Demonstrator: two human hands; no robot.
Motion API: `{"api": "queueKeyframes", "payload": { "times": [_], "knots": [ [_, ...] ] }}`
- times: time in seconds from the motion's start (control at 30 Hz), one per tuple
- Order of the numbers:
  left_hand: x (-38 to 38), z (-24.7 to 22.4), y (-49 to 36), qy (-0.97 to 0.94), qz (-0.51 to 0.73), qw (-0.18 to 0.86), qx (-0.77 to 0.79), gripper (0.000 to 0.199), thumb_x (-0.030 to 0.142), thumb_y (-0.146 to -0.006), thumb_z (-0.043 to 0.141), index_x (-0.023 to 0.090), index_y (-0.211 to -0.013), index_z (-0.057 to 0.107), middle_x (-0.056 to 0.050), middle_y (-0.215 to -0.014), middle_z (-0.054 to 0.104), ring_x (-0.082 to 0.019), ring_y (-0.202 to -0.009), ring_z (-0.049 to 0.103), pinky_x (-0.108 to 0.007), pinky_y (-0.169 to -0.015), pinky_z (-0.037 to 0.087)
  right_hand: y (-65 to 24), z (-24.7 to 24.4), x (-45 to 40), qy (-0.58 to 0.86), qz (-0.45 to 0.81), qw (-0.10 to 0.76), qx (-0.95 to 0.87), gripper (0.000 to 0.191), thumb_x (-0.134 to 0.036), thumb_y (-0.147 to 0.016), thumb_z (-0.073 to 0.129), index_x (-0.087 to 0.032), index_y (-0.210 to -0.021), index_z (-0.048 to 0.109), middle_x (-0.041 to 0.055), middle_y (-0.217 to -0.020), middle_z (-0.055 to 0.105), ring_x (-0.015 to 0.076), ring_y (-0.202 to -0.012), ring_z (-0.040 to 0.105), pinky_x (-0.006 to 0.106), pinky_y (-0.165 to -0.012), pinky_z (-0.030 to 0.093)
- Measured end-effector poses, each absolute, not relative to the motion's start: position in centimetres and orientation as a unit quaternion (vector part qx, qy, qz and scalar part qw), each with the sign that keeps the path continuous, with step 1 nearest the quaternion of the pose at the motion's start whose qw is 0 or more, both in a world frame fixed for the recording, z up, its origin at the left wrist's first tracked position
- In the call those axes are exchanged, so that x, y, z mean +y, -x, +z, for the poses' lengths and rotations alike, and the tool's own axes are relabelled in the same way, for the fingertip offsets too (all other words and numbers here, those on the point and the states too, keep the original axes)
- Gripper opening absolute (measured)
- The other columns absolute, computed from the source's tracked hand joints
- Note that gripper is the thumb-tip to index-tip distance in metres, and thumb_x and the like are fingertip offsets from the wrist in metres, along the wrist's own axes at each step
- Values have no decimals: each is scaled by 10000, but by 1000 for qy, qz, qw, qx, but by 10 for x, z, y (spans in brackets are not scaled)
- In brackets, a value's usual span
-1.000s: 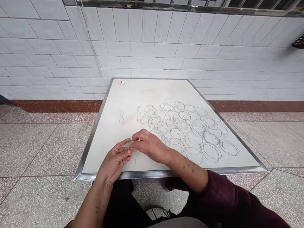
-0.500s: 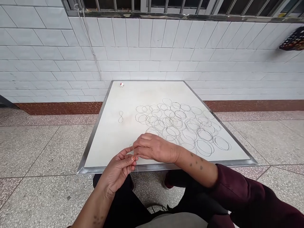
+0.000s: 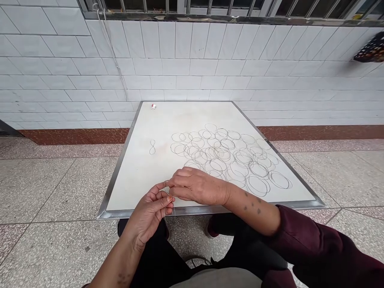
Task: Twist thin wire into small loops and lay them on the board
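Observation:
My left hand (image 3: 154, 208) pinches a thin wire loop (image 3: 174, 214) between thumb and fingers, at the table's front edge. Part of the loop hangs below the fingertips; the rest rises between both hands. My right hand (image 3: 195, 186) reaches across from the right, its fingertips closed on the upper part of the same wire and touching the left fingers. Where the wire crosses is hidden by the fingers. Many thin wire rings (image 3: 226, 155) lie overlapping on the right half of the table. A wire bent into a figure eight (image 3: 152, 147) lies alone on the left.
The white table (image 3: 135, 176) has a metal rim. A small white and red object (image 3: 154, 107) sits at its far left corner. Behind stands a tiled wall (image 3: 198, 68) with a barred window and a hanging cord (image 3: 115, 56). A dark dotted cloth (image 3: 370, 48) hangs at right.
Both hands stay nearly in place with the wire. The lower loop hangs slightly wider below my left fingers, and my right forearm has shifted a little to the right.

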State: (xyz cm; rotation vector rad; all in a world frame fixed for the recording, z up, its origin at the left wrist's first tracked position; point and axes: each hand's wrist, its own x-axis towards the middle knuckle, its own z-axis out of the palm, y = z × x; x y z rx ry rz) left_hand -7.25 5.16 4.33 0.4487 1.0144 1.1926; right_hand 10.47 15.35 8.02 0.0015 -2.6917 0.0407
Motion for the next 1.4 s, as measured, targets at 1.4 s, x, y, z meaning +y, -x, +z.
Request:
{"api": "queueKeyframes", "payload": {
  "times": [1.4],
  "knots": [
    [54,33,61,-187,612,585,498,694,219,-612,860,180,-1239,563,38,-707,652,-86,-610,602,-212,-622,505,-102,55,159,93,104,389,-911,196,-220,-986,532,-212,-1160,623,65,-1068,643,172,-990,536,327,-850,495]
  ]
}}
